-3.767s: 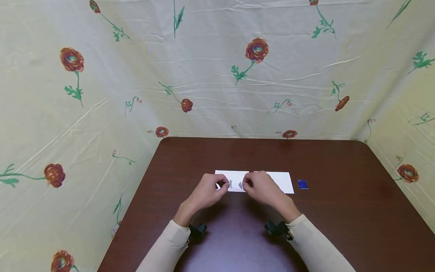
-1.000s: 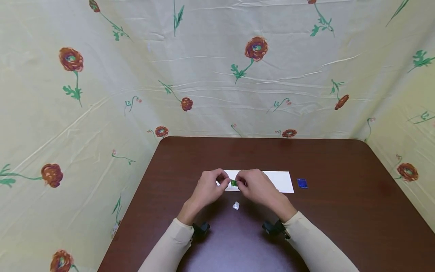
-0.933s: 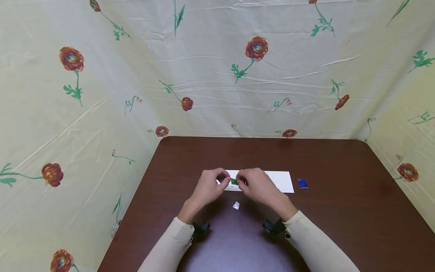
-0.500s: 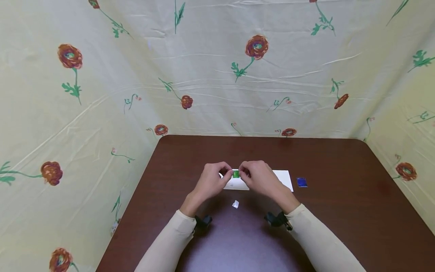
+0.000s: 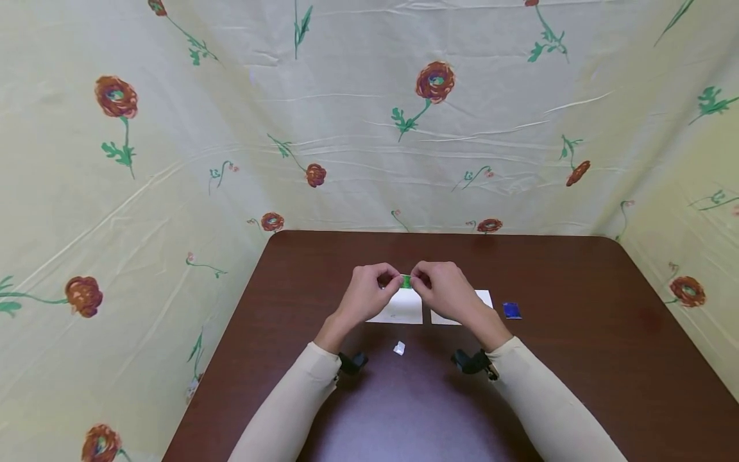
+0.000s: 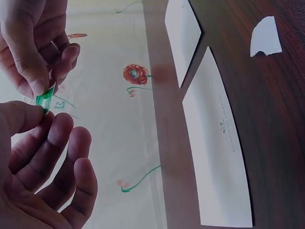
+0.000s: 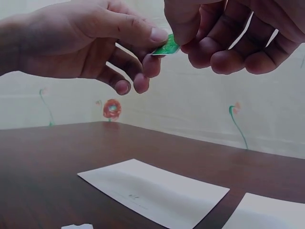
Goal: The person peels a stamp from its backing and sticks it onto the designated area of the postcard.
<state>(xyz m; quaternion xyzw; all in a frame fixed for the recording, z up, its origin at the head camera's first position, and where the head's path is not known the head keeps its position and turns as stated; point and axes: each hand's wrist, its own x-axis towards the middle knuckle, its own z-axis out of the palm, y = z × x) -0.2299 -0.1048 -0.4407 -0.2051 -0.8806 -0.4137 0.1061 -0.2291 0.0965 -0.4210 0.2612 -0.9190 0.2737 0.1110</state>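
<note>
Brown tabletop (image 5: 577,359), two white paper sheets (image 5: 398,310) lying flat. I see left hand (image 5: 368,292) and right hand (image 5: 449,293) raised, fingers (image 6: 58,130) of both pinched together on one small green square (image 5: 407,282).

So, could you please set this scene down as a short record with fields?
Left hand: pinches one side of the green piece
Right hand: pinches its other side
Height of piece: held up off the table
Left white sheet: on the table, faint marks on it
Right white sheet: beside it, with a gap between
Blue square: right of both sheets
White scrap: nearer the person than the sheets
Backdrop: pale, flower-patterned
</note>
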